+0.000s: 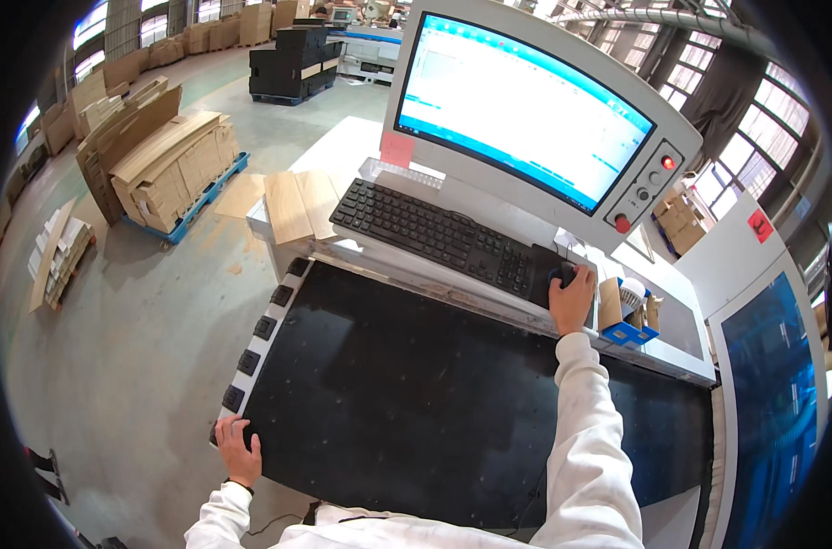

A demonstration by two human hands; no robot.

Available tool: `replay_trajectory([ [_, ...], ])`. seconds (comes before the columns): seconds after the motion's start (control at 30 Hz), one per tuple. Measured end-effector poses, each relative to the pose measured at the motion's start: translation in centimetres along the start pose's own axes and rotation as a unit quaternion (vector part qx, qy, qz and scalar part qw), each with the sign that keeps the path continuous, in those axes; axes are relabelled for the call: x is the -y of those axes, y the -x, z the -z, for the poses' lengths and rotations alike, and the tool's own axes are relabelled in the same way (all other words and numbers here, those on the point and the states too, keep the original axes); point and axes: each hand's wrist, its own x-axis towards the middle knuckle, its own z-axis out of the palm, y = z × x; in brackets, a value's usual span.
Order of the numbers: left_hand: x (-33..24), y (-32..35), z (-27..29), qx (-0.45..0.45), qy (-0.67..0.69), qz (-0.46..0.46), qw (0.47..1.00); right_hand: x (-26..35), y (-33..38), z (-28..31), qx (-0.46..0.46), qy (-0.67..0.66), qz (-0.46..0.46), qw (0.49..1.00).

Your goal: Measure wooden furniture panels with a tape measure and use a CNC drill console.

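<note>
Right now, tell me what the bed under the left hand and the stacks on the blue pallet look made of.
Bed: dark, smooth, faintly shiny sheet with small dots, probably rubber or plastic. Stacks: flat brown cardboard, matte, with layered edges.

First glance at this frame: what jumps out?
The big lit monitor at top centre, above a black keyboard. Below them, a wide black machine bed fills the middle. The right hand rests on a mouse beside the keyboard; the left hand rests on the bed's near-left corner.
</note>
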Motion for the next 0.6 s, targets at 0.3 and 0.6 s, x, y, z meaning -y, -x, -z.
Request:
replay_trajectory([
  [0.3,-0.2,-0.1,0.0,-0.006,0.008,0.001,1.0,0.2,-0.1,0.0,-0.012,-0.005,-0.015,1.0],
  [0.6,-0.2,-0.1,-0.3,-0.013,0.03,0.006,0.999,-0.7,0.0,-0.3,-0.04,-0.024,0.036,0.998],
])
